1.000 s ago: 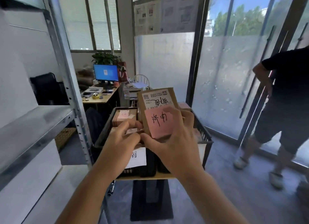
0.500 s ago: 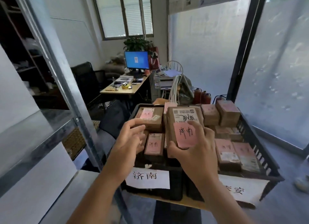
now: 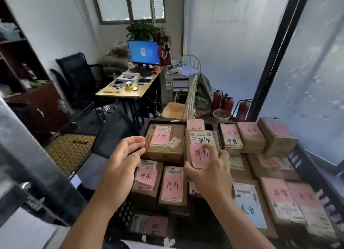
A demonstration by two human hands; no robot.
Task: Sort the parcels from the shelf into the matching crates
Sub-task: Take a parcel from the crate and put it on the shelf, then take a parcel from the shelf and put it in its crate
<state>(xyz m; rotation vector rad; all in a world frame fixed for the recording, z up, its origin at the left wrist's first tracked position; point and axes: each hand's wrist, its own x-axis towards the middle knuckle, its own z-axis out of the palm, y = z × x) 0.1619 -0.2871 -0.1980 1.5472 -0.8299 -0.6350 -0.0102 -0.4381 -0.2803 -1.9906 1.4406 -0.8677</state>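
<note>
Parcel [image 3: 202,146] upright, label toward camera

Far wall: window [image 3: 130,5] with blinds
Desk [image 3: 128,89]: lit blue monitor [image 3: 143,52]
Left: black office chair [image 3: 78,75], dark wooden cabinet [image 3: 28,92]
Right: frosted glass panels [image 3: 223,44]

Head camera looks steeply down, close over packed crates [image 3: 297,161].

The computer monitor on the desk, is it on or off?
On. The monitor shows a bright blue screen with a small pale window in the middle. What the window says is too small to read.
</note>
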